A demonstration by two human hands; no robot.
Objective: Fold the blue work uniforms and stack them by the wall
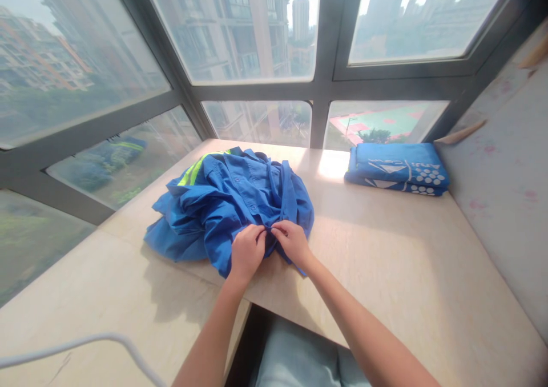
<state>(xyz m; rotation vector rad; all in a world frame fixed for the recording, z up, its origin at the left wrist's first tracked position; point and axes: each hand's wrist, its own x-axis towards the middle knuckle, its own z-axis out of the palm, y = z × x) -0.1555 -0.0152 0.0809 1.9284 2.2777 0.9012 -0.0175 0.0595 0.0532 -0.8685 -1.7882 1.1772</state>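
A crumpled blue work shirt [231, 198] with buttons down its front and a yellow-green reflective stripe lies bunched on the pale surface. At its near edge, my left hand [249, 251] pinches the cloth between thumb and fingers. Close beside it, almost touching, my right hand [293, 241] pinches the shirt's placket the same way. Whatever small part sits between the fingertips, perhaps a button, is too hidden to make out.
A folded blue cloth [396, 169] with white print rests at the back right by the wall. Grey-framed windows [257, 92] border the surface [385, 250] behind and left. A white cable [107, 337] curves across the lower left corner.
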